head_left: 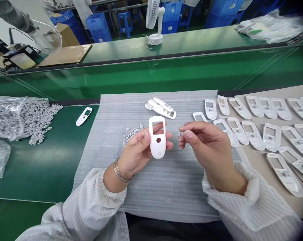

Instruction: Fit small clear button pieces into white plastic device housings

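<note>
My left hand (138, 149) is closed around a white plastic cover (157, 137) with a rectangular window and a round hole, held upright over the grey foam sheet (151, 187). Just to its right, my right hand (204, 144) pinches a tiny clear ring (180, 134) between thumb and fingertips. A small heap of the same clear rings (131, 132) lies on the foam left of the cover. Three loose white covers (162, 107) lie on the foam beyond my hands.
Rows of several white covers (264, 130) lie on cardboard at the right. A clear bag spilling rings (18, 117) and one stray cover (83, 116) rest on the green bench at left. Behind runs a green conveyor (166, 70) with a white fan (155, 20); another person's arm (13, 15) reaches in top left.
</note>
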A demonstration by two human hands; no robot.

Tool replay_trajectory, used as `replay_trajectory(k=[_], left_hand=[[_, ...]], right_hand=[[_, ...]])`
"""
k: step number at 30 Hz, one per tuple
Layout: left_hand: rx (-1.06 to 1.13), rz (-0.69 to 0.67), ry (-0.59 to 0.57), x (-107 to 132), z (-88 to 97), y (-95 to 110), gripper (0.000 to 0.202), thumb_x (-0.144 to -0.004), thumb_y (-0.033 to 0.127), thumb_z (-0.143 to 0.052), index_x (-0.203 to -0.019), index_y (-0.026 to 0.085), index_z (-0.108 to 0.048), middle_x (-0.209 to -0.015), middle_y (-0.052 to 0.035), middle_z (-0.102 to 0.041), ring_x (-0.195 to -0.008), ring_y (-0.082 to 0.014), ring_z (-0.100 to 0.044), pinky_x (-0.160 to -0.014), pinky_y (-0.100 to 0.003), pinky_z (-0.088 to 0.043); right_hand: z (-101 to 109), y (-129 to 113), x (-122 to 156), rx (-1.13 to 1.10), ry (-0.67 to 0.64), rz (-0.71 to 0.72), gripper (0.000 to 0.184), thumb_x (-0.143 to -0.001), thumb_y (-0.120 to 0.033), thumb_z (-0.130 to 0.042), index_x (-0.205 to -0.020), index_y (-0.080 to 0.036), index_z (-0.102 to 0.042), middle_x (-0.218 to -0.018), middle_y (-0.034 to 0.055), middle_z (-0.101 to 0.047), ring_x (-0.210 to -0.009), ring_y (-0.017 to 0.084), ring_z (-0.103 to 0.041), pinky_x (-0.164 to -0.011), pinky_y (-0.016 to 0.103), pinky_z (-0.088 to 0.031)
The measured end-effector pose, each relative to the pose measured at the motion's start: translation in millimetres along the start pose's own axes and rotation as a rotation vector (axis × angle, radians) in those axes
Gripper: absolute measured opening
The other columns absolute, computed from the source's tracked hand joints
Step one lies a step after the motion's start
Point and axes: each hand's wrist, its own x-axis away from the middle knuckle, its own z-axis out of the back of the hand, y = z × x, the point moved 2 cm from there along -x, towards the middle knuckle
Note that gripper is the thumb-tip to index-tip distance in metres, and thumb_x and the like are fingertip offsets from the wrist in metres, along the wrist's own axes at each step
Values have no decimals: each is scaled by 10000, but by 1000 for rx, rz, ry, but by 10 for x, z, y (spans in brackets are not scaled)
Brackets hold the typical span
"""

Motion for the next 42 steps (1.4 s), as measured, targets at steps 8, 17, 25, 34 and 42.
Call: replay_trajectory(k=[8, 17, 25, 34, 42], left_hand=[[-24, -16, -13, -17, 6, -12, 452, -888, 457, -676, -1269, 214, -653, -1167, -99, -695, -932, -190, -706, -878, -313, -581], [-67, -16, -1, -9, 21, -30, 434, -881, 445, -692, -1262, 238, -667, -1161, -93, -695, -950, -175, -688, -891, -294, -567], [-66, 20, 11, -6, 29, -23, 453, -876, 451, -698, -1268, 229, -662, -1151, -91, -688, -933, -169, -677, -874, -280, -561], [-71, 32, 15, -13, 42, -27, 452, -892, 457, -673, -1282, 228, -654, -1150, -74, -672, -941, -148, -666, -888, -258, -572], [-71, 33, 22, -19, 33, -26, 425, -895, 444, -671, -1265, 236, -668, -1135, -62, -673, -939, -138, -666, -890, -245, -577]], right_hand=[[-20, -40, -7, 29, -7, -35, 199, -867, -173, -761, -1047, -256, -743, -847, -3, -728, -718, 125, -714, -688, 225, -644], [-16, -37, 13, 105, 56, -22, 240, -812, -192, -821, -1032, -256, -747, -848, -4, -717, -688, 126, -700, -690, 242, -642], [-37, -104, 38, 259, 64, 155, 226, -833, -125, -768, -1007, -269, -755, -910, 14, -675, -767, 129, -625, -634, 235, -578], [-41, -64, 0, 147, -45, 222, 318, -843, -60, -728, -1079, -272, -748, -908, 2, -647, -789, 116, -584, -646, 235, -524], [-36, -88, 0, 102, -74, 226, 287, -856, -88, -751, -1063, -287, -751, -883, -27, -660, -793, 91, -591, -639, 194, -519]])
